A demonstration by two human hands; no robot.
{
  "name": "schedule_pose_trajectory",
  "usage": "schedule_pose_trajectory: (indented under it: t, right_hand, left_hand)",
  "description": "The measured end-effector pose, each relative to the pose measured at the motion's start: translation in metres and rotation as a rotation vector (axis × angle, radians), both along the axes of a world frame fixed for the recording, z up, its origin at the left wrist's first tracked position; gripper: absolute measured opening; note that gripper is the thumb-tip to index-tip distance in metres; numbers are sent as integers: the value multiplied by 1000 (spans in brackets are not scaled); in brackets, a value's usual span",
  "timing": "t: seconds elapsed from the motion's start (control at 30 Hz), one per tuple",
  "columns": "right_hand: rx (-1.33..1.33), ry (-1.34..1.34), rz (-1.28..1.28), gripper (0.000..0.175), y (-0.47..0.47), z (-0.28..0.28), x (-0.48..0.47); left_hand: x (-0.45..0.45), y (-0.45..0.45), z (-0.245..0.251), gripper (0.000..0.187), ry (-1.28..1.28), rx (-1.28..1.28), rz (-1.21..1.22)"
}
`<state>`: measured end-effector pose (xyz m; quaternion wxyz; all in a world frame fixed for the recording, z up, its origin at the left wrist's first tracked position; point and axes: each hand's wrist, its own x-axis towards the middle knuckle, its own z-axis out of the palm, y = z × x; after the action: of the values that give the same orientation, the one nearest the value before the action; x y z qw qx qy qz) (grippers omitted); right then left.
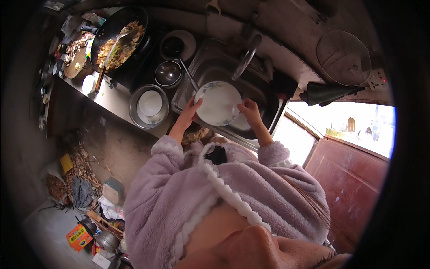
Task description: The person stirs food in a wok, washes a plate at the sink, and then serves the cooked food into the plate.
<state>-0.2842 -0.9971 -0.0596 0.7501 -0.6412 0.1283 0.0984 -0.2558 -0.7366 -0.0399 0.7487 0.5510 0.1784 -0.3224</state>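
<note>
Held over the stainless-steel sink is a white dish with a floral pattern near its rim. My left hand grips its left edge, thumb on the near face. At the opposite edge, my right hand pinches the rim between thumb and fingers. The curved metal faucet reaches over the basin just beyond the dish. Left of the sink stands a metal basin with white bowls in it. A small metal bowl sits behind that, near a ladle lying in a white bowl.
A wok of cooked food holds a spatula whose handle overhangs the counter edge. Beyond it lies a round chopping board. A mesh strainer hangs on the wall. Firewood scraps and pots lie on the floor behind left.
</note>
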Motion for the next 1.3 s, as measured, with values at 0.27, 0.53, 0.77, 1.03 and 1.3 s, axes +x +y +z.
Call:
schedule_pose_trajectory:
  t: [0.27, 0.53, 0.77, 1.03, 1.3]
  right_hand:
    - [384, 158, 118, 29, 47, -18, 30]
    - [-900, -350, 122, 51, 133, -100, 68]
    - [-395, 46, 346, 59, 156, -71, 87]
    - [-259, 33, 349, 40, 167, -17, 99]
    - [460, 329, 527, 18, 233, 26, 104]
  left_hand:
    - [-21, 60, -1, 45, 11, 129, 311]
    - [-75, 143, 21, 43, -127, 140, 607]
    - [-118, 168, 28, 45, -159, 97, 725]
    - [-130, 170, 29, 43, -173, 109, 769]
    - [-133, 167, 40, 42, -219, 79, 794]
